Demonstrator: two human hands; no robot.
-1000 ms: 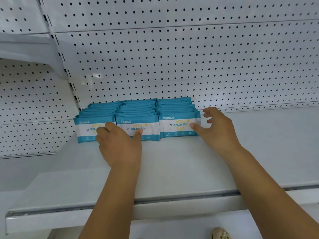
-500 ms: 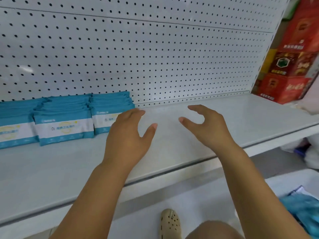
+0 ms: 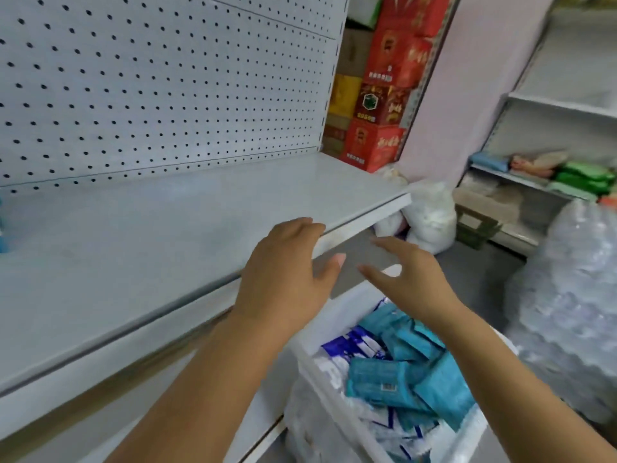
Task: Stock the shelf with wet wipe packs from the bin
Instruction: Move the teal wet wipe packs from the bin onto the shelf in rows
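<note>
Below the front lip of the pale grey metal shelf (image 3: 140, 228), down at the lower right: white plastic bin (image 3: 337, 412), heaped with teal rectangular wet wipe packs (image 3: 377, 379) over some blue-and-white packets (image 3: 347, 349).

Both hands bare, fingers spread, gripping nothing. Left hand (image 3: 283, 282) hovering over the shelf's front edge, left of the bin. Right hand (image 3: 410, 279) past that edge and above the bin's far rim, so nearer the packs by a clear margin.

Packs below and toward the body from the right hand; likely a drop and pull-back of the palm to reach them. Nearest flat pack lying face up with its long axis roughly left to right, barcode patch showing, other packs tilted against it at odd angles. Probably best pinched across the short sides.

Shelf surface in front bare in this view; only a sliver of teal (image 3: 2, 228) at the far left edge, contents not identifiable.

Writing: barcode too small to read, pack print blurred. Red cartons (image 3: 377, 142) stacked beyond the shelf end carrying gold lettering, illegible.
</note>
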